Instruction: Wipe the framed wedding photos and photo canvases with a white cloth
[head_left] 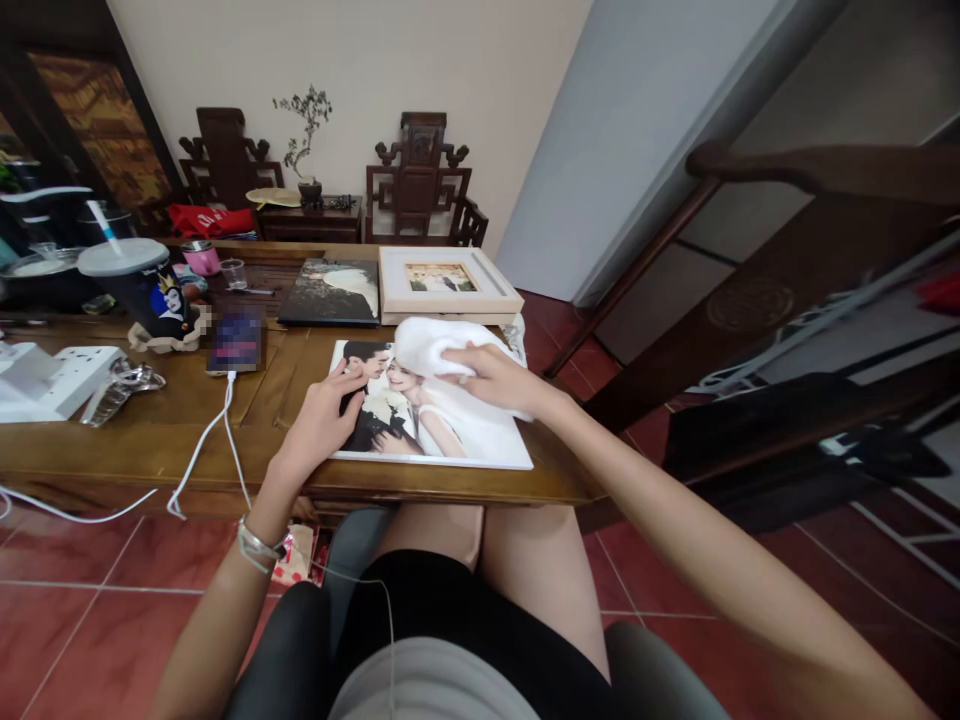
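Observation:
A wedding photo panel (442, 430), printed with a couple, lies flat near the table's front edge. My left hand (324, 412) rests on its left side, fingers stretched out over the picture and nothing held. Bunched in my right hand (491, 378) is a white cloth (424, 343), pressed on the panel's upper right part. The cloth and hand hide that area of the print. Just behind are a dark photo album (330, 293) and a pale box (450, 312) with a framed picture set in its lid.
On the wooden table (285, 455) to the left stand a phone (236, 340) on a white cable (229, 400), a lidded tumbler (154, 295) with a straw, a power strip (75, 375) and crumpled clear plastic (120, 392). A dark wooden chair (697, 260) is at the right.

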